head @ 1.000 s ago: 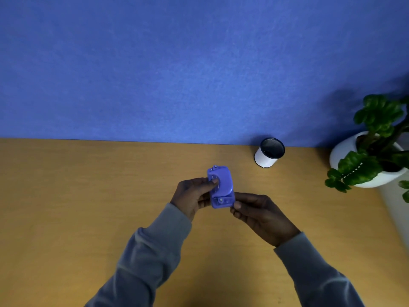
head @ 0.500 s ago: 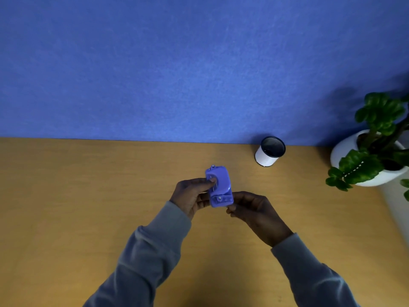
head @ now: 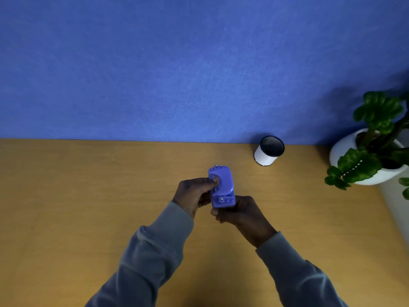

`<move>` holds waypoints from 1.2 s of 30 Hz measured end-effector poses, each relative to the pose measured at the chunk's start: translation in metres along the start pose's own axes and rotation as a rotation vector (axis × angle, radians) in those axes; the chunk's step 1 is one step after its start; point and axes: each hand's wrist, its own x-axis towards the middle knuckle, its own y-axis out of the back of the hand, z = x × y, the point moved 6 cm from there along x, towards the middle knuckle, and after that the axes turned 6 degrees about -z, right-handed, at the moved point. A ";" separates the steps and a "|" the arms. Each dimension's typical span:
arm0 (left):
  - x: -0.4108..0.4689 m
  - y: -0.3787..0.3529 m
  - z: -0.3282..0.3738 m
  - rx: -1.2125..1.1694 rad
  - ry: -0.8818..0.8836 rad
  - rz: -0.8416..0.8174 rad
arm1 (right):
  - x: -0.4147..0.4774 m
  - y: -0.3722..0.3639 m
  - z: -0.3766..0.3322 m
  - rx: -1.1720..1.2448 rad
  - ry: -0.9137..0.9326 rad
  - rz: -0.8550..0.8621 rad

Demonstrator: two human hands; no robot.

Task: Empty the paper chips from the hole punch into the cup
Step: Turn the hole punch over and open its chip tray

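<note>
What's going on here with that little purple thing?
A person in grey sleeves holds a small purple hole punch in both hands above a wooden desk. The left hand grips its side, thumb on top; the right hand holds the near end. A white cup with a dark inside stands apart, farther back on the right by the blue wall, near a potted plant. No paper chips are visible.

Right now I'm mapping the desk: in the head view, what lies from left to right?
Left hand → purple plastic hole punch → white cup with dark rim → green plant in white pot.
</note>
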 end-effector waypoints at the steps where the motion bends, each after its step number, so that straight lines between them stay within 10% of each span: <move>1: 0.000 0.000 -0.001 0.006 0.002 0.000 | 0.001 0.002 0.003 0.007 -0.023 0.014; 12: -0.003 0.003 0.000 0.090 -0.019 0.003 | -0.004 -0.010 0.006 0.060 0.031 -0.125; 21: -0.002 -0.012 0.001 0.236 -0.073 -0.022 | 0.027 -0.006 -0.012 1.012 -0.041 -0.126; 36: -0.015 -0.005 0.017 0.609 -0.193 0.231 | 0.036 -0.011 -0.008 1.029 -0.074 0.037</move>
